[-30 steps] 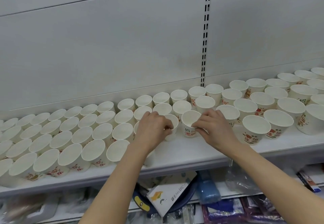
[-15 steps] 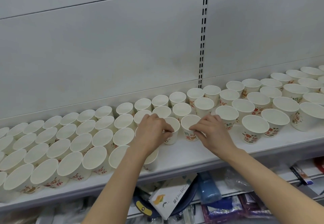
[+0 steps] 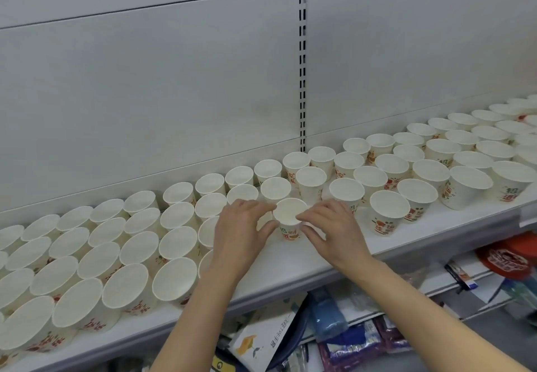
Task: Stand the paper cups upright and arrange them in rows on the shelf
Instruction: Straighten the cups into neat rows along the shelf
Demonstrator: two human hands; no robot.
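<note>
My left hand (image 3: pixel 242 233) and right hand (image 3: pixel 329 230) are grasping one upright white paper cup (image 3: pixel 290 220) with red print, standing midway along the shelf (image 3: pixel 290 267) behind its front edge; rows of cups (image 3: pixel 116 243) are filling the white shelf toward the back panel (image 3: pixel 174 80).

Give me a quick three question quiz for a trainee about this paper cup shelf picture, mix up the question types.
1. True or false: the cup between the hands is lying on its side.
2. Which hands touch that cup? A) left hand only B) right hand only C) both
3. Fill in: the bare stretch of the shelf lies at its ____ edge, in front of the hands.

Key: 1 false, it stands upright with its mouth up. 2 C, fingers of both hands are on its sides. 3 front.
</note>
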